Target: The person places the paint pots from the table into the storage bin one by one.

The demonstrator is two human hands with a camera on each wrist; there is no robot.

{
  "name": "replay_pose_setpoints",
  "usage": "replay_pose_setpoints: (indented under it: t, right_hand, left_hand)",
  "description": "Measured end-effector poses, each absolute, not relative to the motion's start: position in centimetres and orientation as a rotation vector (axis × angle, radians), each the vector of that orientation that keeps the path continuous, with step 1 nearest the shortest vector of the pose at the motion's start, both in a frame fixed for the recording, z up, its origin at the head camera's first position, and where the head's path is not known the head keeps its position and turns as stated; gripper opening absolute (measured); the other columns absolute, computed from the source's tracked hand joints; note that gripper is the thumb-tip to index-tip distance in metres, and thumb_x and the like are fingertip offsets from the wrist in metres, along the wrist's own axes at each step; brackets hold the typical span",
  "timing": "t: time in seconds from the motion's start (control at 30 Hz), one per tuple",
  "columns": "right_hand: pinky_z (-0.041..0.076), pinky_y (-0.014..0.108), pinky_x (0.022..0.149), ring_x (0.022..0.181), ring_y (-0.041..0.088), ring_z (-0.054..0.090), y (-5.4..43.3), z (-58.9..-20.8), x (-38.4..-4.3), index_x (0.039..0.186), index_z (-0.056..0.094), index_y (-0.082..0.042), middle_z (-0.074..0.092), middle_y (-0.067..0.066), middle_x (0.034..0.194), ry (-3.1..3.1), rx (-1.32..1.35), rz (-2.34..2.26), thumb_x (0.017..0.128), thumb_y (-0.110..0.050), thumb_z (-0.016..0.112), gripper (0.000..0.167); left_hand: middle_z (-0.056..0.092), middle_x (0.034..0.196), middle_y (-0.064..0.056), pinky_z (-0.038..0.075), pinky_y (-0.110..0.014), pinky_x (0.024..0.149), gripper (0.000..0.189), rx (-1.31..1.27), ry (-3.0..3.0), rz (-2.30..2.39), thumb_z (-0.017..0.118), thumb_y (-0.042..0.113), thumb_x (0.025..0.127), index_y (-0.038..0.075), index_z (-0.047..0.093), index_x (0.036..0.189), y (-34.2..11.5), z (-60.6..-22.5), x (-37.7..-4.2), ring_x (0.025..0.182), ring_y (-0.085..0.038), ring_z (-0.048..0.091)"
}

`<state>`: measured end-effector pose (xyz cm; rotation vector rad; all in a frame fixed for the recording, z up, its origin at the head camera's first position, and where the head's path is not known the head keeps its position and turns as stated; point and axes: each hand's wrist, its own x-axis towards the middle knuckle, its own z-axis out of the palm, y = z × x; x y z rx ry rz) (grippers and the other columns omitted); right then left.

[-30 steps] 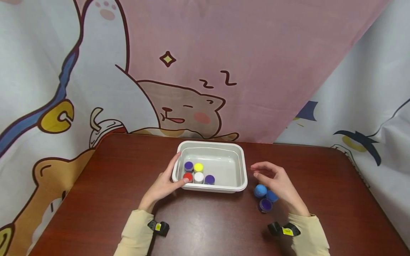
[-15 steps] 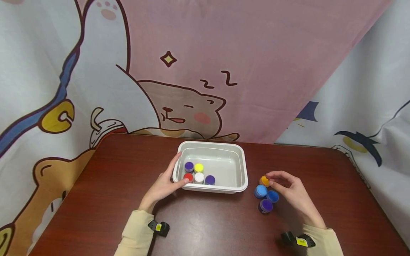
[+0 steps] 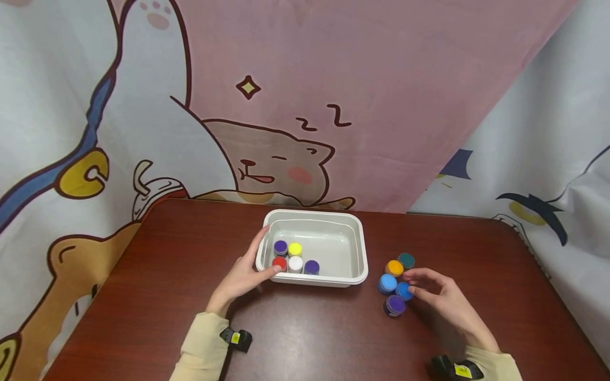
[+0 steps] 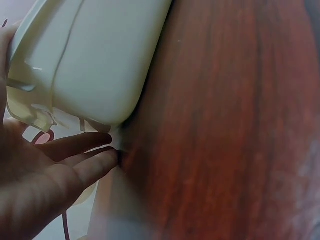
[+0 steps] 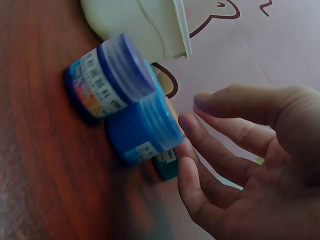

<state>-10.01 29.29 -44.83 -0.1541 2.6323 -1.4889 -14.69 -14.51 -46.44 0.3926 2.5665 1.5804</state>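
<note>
My left hand [image 3: 243, 278] holds the near left corner of a white plastic tray [image 3: 329, 282], thumb over the rim and other fingers along the outside. Inside stand several small paint jars, among them a red jar [image 3: 279, 263], a white jar [image 3: 295, 264] and a yellow jar [image 3: 295, 249]. Right of the tray my right hand [image 3: 443, 293] hovers with loosely bent fingers and nothing between them. Its fingertips are right at a blue paint jar [image 5: 145, 130]. Around that jar are a light blue jar [image 3: 387, 283], an orange jar [image 3: 394, 268], a dark green jar [image 3: 406, 260] and a purple jar [image 3: 394, 305].
All of this is on a dark red-brown wooden table [image 3: 305, 338]. A cartoon-printed cloth [image 3: 381, 106] hangs behind the far edge. Two purple-lidded jars, one of them a front purple jar [image 3: 312, 267], also stand in the tray's left half.
My right hand has drawn back to the right and toward me, uncovering first the orange jar, then the dark green one. The left hand and tray have stayed in place.
</note>
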Motion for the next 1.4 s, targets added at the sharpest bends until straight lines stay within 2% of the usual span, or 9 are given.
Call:
replay_pose_setpoints:
  t: [0.23,0.47,0.57,0.77,0.93,1.17,1.4]
  right_hand:
    - [0.048,0.025,0.08,0.103,0.015,0.057,29.9,-45.5,-9.9,0.123,0.06,-0.001,0.06,0.014,0.121,2.546,-0.196,-1.502,0.091,-0.012,0.068,0.034]
    - [0.052,0.029,0.079,0.093,0.024,0.063,30.1,-46.3,-10.1,0.13,0.053,0.002,0.052,0.022,0.126,2.344,-0.118,-1.549,0.088,-0.014,0.07,0.048]
    - [0.053,0.03,0.077,0.089,0.025,0.063,30.2,-46.4,-10.1,0.133,0.05,0.003,0.052,0.024,0.124,2.307,-0.136,-1.552,0.089,-0.013,0.07,0.051]
    - [0.053,0.031,0.071,0.08,0.025,0.063,30.4,-46.6,-10.0,0.132,0.05,0.004,0.055,0.021,0.116,2.33,-0.201,-1.547,0.089,-0.01,0.069,0.049]
    - [0.054,0.03,0.07,0.075,0.026,0.063,30.5,-46.7,-9.8,0.131,0.053,0.003,0.058,0.02,0.111,2.37,-0.191,-1.519,0.089,-0.012,0.069,0.047]
    - [0.054,0.03,0.073,0.083,0.022,0.064,30.5,-46.1,-9.7,0.127,0.058,0.0,0.06,0.018,0.118,2.489,-0.205,-1.527,0.088,-0.011,0.071,0.043]
    - [0.053,0.027,0.074,0.088,0.02,0.065,30.3,-45.1,-9.8,0.126,0.059,0.0,0.061,0.018,0.117,2.581,-0.235,-1.516,0.089,-0.013,0.071,0.041]
  left_hand:
    - [0.03,0.153,-0.015,0.033,-0.064,0.099,0.094,0.394,2.561,1.572,0.076,0.033,0.083,0.034,0.015,0.154,-14.4,-46.2,-14.8,0.13,-0.04,0.04]
    - [0.03,0.153,-0.018,0.031,-0.061,0.102,0.095,0.448,2.542,1.581,0.076,0.028,0.083,0.025,0.014,0.155,-14.1,-46.0,-15.1,0.132,-0.038,0.038]
    - [0.03,0.153,-0.019,0.031,-0.061,0.102,0.094,0.476,2.526,1.6,0.075,0.024,0.084,0.021,0.014,0.155,-14.1,-45.9,-15.2,0.132,-0.038,0.038]
    - [0.026,0.154,-0.022,0.028,-0.061,0.104,0.094,0.513,2.49,1.66,0.073,0.014,0.083,0.015,0.013,0.155,-14.0,-46.1,-15.5,0.134,-0.039,0.033]
    - [0.022,0.155,-0.023,0.027,-0.06,0.105,0.096,0.539,2.479,1.669,0.072,0.012,0.082,0.013,0.011,0.155,-13.9,-46.2,-15.6,0.136,-0.04,0.03]
    - [0.019,0.156,-0.02,0.025,-0.06,0.106,0.097,0.536,2.479,1.668,0.073,0.016,0.082,0.013,0.009,0.156,-13.9,-45.9,-15.6,0.139,-0.039,0.025]
    - [0.021,0.156,-0.021,0.025,-0.061,0.105,0.098,0.494,2.491,1.672,0.074,0.019,0.082,0.017,0.01,0.156,-14.0,-46.0,-15.5,0.137,-0.04,0.028]
